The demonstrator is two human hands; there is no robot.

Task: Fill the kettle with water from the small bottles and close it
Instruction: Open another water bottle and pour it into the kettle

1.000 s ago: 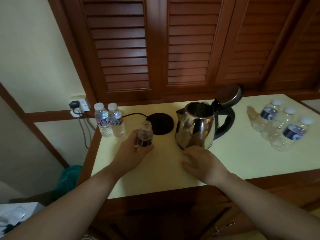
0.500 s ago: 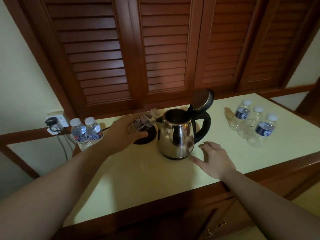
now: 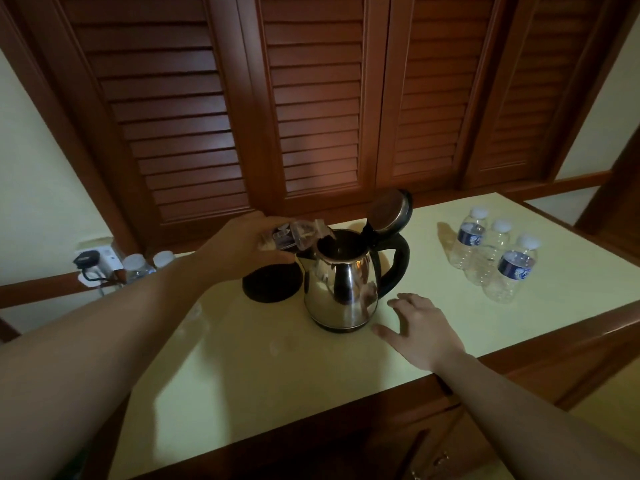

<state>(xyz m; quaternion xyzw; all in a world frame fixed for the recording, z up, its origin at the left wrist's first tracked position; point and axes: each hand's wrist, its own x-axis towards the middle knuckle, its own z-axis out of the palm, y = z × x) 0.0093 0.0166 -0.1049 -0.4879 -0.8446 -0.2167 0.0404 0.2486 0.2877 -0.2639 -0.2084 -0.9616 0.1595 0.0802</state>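
A shiny steel kettle [image 3: 341, 289] stands mid-counter with its lid [image 3: 389, 211] hinged up and its black handle to the right. My left hand [image 3: 239, 245] grips a small uncapped water bottle [image 3: 296, 233], tipped on its side with the neck over the kettle's open mouth. My right hand [image 3: 420, 327] rests flat on the counter just right of the kettle's base, fingers spread. Three small bottles [image 3: 493, 258] stand at the right. Two capped bottles [image 3: 147, 266] stand at the far left, partly hidden by my left arm.
The black kettle base [image 3: 270, 289] lies on the pale counter [image 3: 311, 375] left of the kettle. A plug sits in a wall socket [image 3: 93, 263] at far left. Brown louvred doors [image 3: 311, 116] rise behind the counter, and a wooden edge runs along its front.
My left hand lifted the bottle off the counter and tipped it over the kettle's mouth. My right hand moved from in front of the kettle to its right side.
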